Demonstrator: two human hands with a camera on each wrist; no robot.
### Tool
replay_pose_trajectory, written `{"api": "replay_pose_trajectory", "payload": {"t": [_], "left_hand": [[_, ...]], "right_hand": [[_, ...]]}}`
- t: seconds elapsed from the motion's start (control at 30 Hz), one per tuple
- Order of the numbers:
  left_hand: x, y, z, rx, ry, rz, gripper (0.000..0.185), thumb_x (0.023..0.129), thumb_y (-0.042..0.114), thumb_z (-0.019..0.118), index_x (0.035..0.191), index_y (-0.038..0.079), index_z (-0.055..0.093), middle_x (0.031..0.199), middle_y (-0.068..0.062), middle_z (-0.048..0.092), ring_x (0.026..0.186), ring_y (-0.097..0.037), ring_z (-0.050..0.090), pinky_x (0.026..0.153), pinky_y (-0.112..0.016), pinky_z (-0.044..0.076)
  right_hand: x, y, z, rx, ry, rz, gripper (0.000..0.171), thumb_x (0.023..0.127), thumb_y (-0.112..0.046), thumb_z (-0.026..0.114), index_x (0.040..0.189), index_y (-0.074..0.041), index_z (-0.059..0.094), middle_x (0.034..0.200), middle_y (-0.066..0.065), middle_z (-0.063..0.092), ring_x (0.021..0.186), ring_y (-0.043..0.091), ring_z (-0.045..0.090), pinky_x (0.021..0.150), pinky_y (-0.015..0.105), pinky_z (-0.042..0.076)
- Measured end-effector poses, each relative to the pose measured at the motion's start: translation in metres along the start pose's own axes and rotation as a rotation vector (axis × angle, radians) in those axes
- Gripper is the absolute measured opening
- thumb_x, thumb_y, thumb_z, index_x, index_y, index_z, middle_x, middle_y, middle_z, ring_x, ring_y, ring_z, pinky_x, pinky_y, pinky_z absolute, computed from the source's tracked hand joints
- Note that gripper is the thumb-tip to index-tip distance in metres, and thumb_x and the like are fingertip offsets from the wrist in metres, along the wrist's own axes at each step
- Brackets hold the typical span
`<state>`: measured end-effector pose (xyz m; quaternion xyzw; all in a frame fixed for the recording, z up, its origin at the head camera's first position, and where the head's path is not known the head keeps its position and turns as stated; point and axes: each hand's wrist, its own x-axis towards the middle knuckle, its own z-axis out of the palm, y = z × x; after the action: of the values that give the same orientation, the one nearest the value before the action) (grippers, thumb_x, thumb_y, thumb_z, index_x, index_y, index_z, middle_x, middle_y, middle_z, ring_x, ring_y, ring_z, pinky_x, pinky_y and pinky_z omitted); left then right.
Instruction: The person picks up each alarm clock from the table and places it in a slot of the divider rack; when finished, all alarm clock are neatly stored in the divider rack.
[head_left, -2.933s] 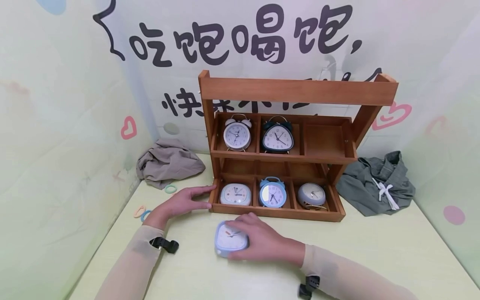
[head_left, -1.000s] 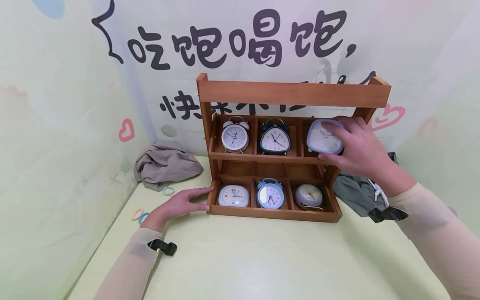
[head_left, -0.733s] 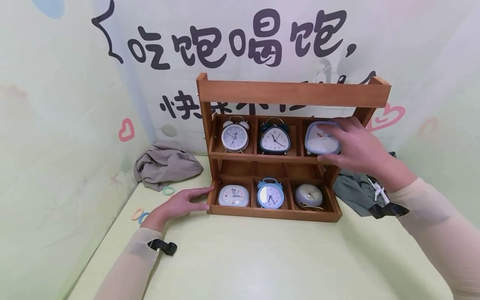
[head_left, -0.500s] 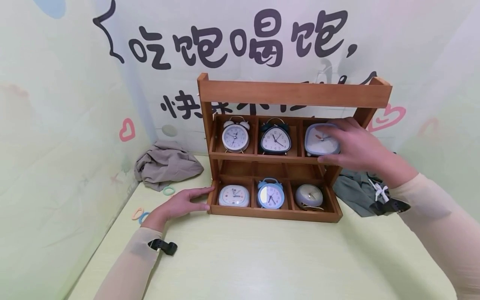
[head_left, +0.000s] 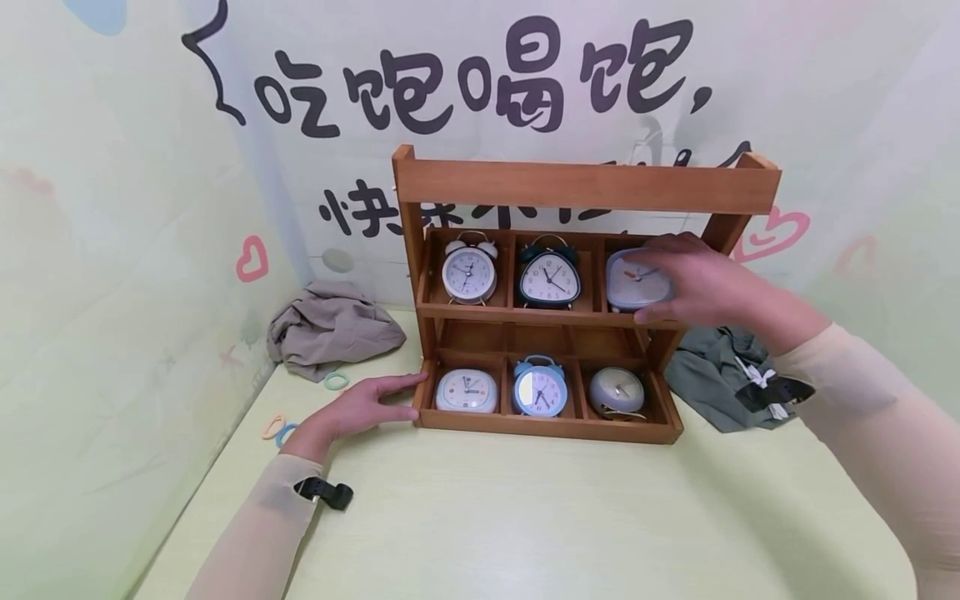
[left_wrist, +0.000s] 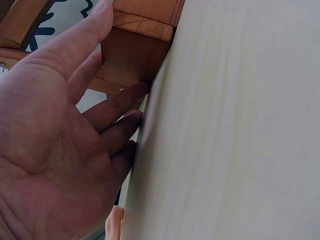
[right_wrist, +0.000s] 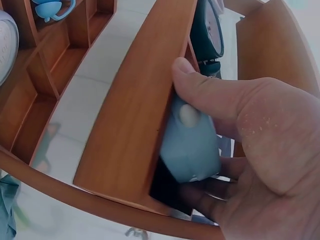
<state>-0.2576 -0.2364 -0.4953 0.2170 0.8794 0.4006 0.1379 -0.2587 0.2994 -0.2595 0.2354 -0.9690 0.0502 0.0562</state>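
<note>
My right hand (head_left: 712,283) holds a pale blue, rounded-square alarm clock (head_left: 636,287) by its right side. The clock stands in the upper right compartment of a two-tier wooden rack (head_left: 585,185). In the right wrist view, fingers reach behind the blue clock body (right_wrist: 192,147), and the thumb lies near the compartment's front board. At the rack's lower left end, my left hand (head_left: 358,410) touches the side with extended fingers. Beside the held clock are a dark triangular alarm clock (head_left: 551,279) and a white twin-bell alarm clock (head_left: 468,275).
The lower tier carries a white oval clock (head_left: 467,392), a blue twin-bell clock (head_left: 540,392) and a round grey clock (head_left: 617,392). Bunched brown cloth (head_left: 333,329) lies left of the rack, near a green ring (head_left: 337,381). Dark green cloth (head_left: 720,379) lies right.
The right hand has carried the pale blue clock from the table up into the upper right compartment. Lately the clock has shifted slightly left and down there. The left hand has stayed at the rack.
</note>
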Motion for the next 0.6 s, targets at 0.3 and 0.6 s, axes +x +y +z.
{"api": "replay_pose_trajectory", "payload": {"t": [0.3,0.6], "left_hand": [[0.001,-0.0002,0.0008,-0.001,-0.003,0.006,0.076,0.096,0.058,0.085,0.164,0.042,0.056,0.172,0.006,0.049,0.164,-0.03,0.036,0.132,-0.062,0.028],[0.001,-0.0002,0.0003,0.005,-0.004,-0.006,0.075,0.096,0.059,0.084,0.164,0.045,0.056,0.172,0.006,0.048,0.164,-0.029,0.035,0.132,-0.063,0.028]], "right_hand": [[0.0058,0.0001,-0.0051,0.078,-0.088,0.017,0.087,0.083,-0.022,0.1,0.159,-0.009,0.059,0.16,0.027,0.053,0.134,0.048,0.054,0.111,0.072,0.049],[0.002,0.0045,-0.007,0.113,-0.108,-0.022,0.086,0.086,-0.007,0.094,0.162,-0.007,0.055,0.163,0.027,0.049,0.137,0.049,0.052,0.114,0.072,0.047]]}}
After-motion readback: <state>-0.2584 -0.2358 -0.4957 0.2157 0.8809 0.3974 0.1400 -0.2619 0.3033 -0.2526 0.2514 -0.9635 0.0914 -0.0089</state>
